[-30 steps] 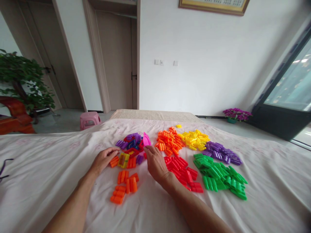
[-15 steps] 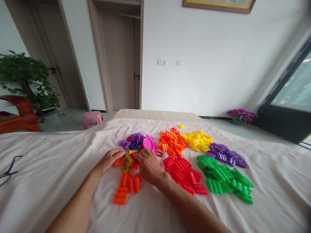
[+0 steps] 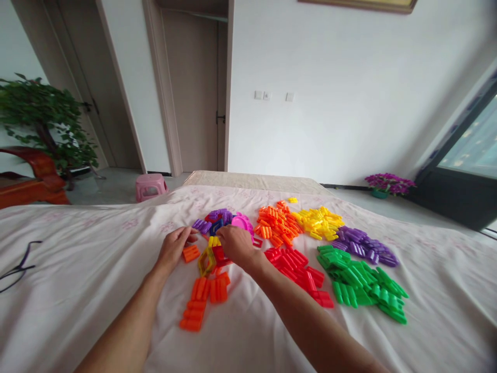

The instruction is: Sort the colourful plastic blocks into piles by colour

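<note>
My left hand [image 3: 174, 247] is beside the small mixed pile, fingers loosely bent and apart, with no piece visible in it. An orange ribbed block [image 3: 191, 253] lies just beneath its fingertips. My right hand [image 3: 237, 244] reaches over the pile with fingers bent down and closed; what they hold, if anything, is hidden. Between the hands are a yellow frame-shaped piece [image 3: 206, 261], a red piece [image 3: 219, 255] and a yellow block [image 3: 213, 241]. Purple blocks [image 3: 219, 215], a blue piece [image 3: 216, 227] and a round pink piece [image 3: 242, 223] lie just beyond. Joined orange blocks [image 3: 194, 311] lie nearer me.
Sorted heaps of orange [image 3: 277, 223], yellow [image 3: 318, 221], purple [image 3: 365, 246], red [image 3: 293, 268] and green blocks [image 3: 361, 280] spread to the right on the pale cloth [image 3: 116, 259]. Eyeglasses [image 3: 19, 268] lie at far left. A pink stool [image 3: 150, 186] stands beyond.
My left hand has drawn slightly back from the yellow frame-shaped piece. My right hand has moved up toward the pile, uncovering more of the red piece. The view has shifted slightly.
</note>
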Demonstrator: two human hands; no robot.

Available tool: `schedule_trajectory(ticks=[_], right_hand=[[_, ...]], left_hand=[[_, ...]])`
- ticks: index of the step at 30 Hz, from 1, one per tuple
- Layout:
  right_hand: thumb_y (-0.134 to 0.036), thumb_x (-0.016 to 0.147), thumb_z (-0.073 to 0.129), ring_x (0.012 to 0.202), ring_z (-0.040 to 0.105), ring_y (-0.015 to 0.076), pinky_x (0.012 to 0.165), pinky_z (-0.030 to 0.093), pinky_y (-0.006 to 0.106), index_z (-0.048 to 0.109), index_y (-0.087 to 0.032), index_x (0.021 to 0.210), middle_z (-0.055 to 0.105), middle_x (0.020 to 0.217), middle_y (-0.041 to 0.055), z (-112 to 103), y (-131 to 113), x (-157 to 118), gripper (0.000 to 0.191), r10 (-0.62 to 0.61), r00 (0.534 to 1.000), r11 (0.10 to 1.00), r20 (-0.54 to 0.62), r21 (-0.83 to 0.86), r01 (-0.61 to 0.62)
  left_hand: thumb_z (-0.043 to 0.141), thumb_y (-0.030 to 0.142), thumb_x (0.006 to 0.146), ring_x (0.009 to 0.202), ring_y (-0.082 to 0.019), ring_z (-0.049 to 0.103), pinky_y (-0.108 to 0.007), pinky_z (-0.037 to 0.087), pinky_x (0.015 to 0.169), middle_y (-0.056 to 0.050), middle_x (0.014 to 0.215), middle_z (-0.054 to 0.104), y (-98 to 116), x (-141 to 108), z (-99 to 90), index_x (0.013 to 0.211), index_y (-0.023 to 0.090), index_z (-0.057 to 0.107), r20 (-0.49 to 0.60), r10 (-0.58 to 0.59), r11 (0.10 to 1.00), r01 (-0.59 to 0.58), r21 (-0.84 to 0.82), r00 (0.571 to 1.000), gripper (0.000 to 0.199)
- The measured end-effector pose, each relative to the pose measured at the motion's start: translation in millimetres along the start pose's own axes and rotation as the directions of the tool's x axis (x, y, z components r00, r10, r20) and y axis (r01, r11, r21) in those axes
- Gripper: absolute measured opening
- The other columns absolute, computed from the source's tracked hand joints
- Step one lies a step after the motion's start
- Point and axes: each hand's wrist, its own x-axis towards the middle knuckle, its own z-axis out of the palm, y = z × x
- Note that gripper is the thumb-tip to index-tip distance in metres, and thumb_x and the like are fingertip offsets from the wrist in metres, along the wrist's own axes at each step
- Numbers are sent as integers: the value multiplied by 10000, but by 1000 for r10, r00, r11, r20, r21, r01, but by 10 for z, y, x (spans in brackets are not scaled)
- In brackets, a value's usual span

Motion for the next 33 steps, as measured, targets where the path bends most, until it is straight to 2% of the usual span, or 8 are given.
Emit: schedule_trajectory(ticks=[4, 9, 17, 20, 23, 29, 31, 33], right_hand=[[-250, 868, 577, 967, 693, 244, 773, 529, 323, 721, -206, 1033, 733, 1027, 111, 15, -102, 276, 223, 12, 982, 992, 187, -126, 12], [-255, 853, 595, 1017, 678, 301, 800, 554, 405, 706, -143, 1074, 696, 1112, 190, 49, -149, 418, 271, -17, 966, 990, 259, -129, 52], [-318, 818, 678, 922, 669, 214, 740, 500, 298, 641, -211, 1081, 701, 1042, 70, 52, 2, 236, 286, -57, 998, 989, -8, 138, 57], [-324, 843, 660, 855, 657, 167, 709, 462, 247, 641, -216, 1092, 714, 979, 29, -71, 380, 95, 272, 40, 989, 963, -143, 271, 0], [-264, 853, 625, 837, 645, 145, 715, 443, 234, 663, -201, 1056, 720, 972, 29, -265, 1025, -49, 216, 187, 949, 955, -255, 272, -115], [-279, 858, 590, 912, 650, 208, 751, 440, 287, 686, -178, 1103, 721, 1021, 87, -723, 2459, -379, 281, 545, 769, 833, -335, 114, -541], [-253, 861, 575, 992, 640, 232, 792, 446, 309, 667, -162, 1175, 696, 1124, 125, -809, 2656, -455, 340, 594, 711, 784, -376, 69, -617], [-234, 866, 559, 1017, 636, 229, 815, 452, 312, 656, -163, 1209, 682, 1165, 129, -816, 2597, -485, 364, 582, 711, 788, -395, 58, -613]], left_hand=[[534, 616, 821, 766, -220, 667, -298, 501, 686, -81, 787, 722, -41, 25, -13, 1008, 120, 718, 9, -6, 999, 6, 32, 1000, 561], [552, 620, 807, 763, -216, 663, -289, 500, 684, -91, 844, 734, -65, 33, -22, 1075, 117, 721, 22, -7, 999, 6, 49, 1000, 595], [569, 631, 785, 761, -218, 656, -287, 499, 686, -69, 785, 720, -9, 22, -16, 1029, 117, 730, 33, -30, 999, 28, 43, 999, 591], [578, 604, 789, 768, -215, 653, -281, 498, 689, -64, 779, 714, -3, 15, -6, 1023, 118, 728, 23, -23, 999, 22, 34, 999, 559], [572, 575, 808, 771, -211, 651, -280, 498, 693, -62, 789, 713, -31, 20, -4, 1050, 123, 721, 32, -18, 999, 17, 43, 999, 533], [587, 556, 798, 753, -207, 653, -278, 498, 686, -57, 783, 714, -71, 34, 8, 1015, 139, 720, 46, -5, 999, 3, 47, 999, 489], [588, 558, 795, 777, -217, 665, -284, 506, 694, -60, 783, 716, -70, 39, 19, 984, 141, 716, 53, -7, 999, 5, 37, 999, 476], [584, 562, 795, 793, -228, 673, -291, 512, 691, -66, 778, 716, -66, 44, 29, 963, 140, 711, 54, -13, 999, 11, 36, 998, 471]])
